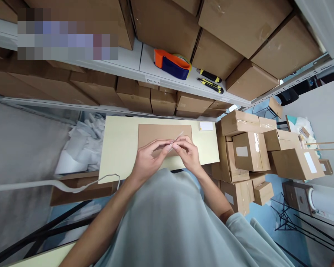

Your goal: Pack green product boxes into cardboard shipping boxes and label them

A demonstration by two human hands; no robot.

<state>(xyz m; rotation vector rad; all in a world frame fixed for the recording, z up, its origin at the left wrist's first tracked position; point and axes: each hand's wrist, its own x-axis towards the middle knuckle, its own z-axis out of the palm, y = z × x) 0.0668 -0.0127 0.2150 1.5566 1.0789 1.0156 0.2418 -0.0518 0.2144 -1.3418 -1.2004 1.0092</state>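
Note:
Both my hands meet in front of me, over a flat brown cardboard piece (164,132) on the pale yellow table (122,148). My left hand (151,157) is closed in a pinch, thumb against fingertips. My right hand (189,154) pinches from the other side, its fingertips close to the left ones. Between them is a small thin whitish strip (180,134), its free end pointing up and away to the right. Its kind is too small to make out, and the fingers hide most of it. A white paper slip (206,126) lies at the table's far right corner.
Above the table, a shelf (147,61) bears cardboard boxes, an orange and blue tape dispenser (172,63) and yellow-black utility knives (210,85). Boxes (249,150) are stacked at right. White wrapping material (82,144) and a grey-white cable (58,184) are at left.

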